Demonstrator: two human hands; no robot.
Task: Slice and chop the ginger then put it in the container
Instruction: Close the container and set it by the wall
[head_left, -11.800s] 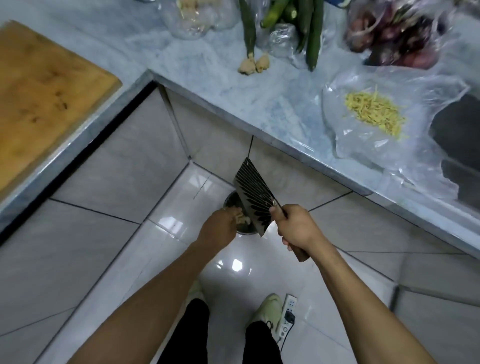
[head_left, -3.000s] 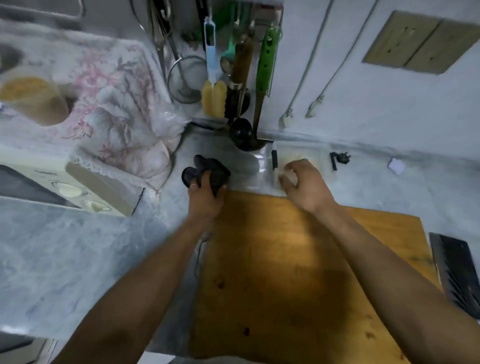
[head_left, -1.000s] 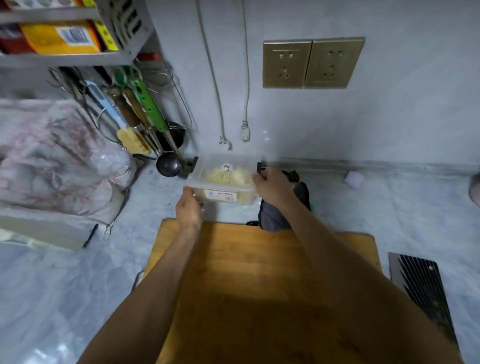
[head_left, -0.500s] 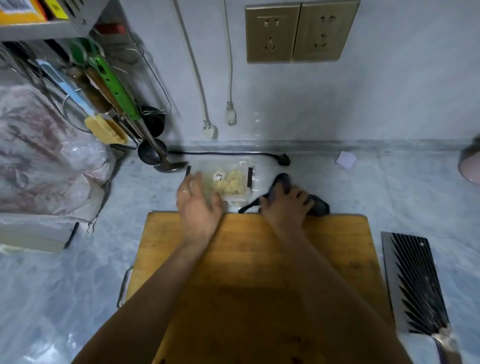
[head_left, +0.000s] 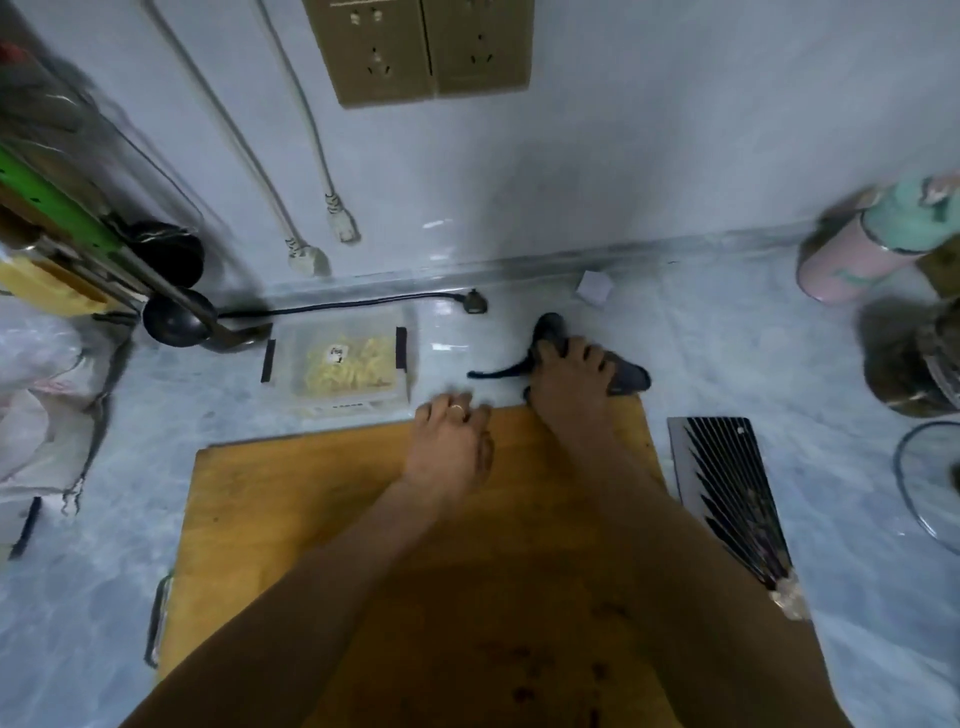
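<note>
Head view: we see the clear lidded plastic container (head_left: 340, 366) of chopped yellow ginger (head_left: 349, 364) on the desk, far-left of our relaxed, empty left hand (head_left: 451, 441), the nearer one; the right hand (head_left: 569, 379) grips a dark cloth (head_left: 626, 375).

Ladle (head_left: 174, 322), black cable (head_left: 363, 303), pink-and-mint bottle (head_left: 878, 241) — gold wall sockets (head_left: 423, 49) above.
</note>
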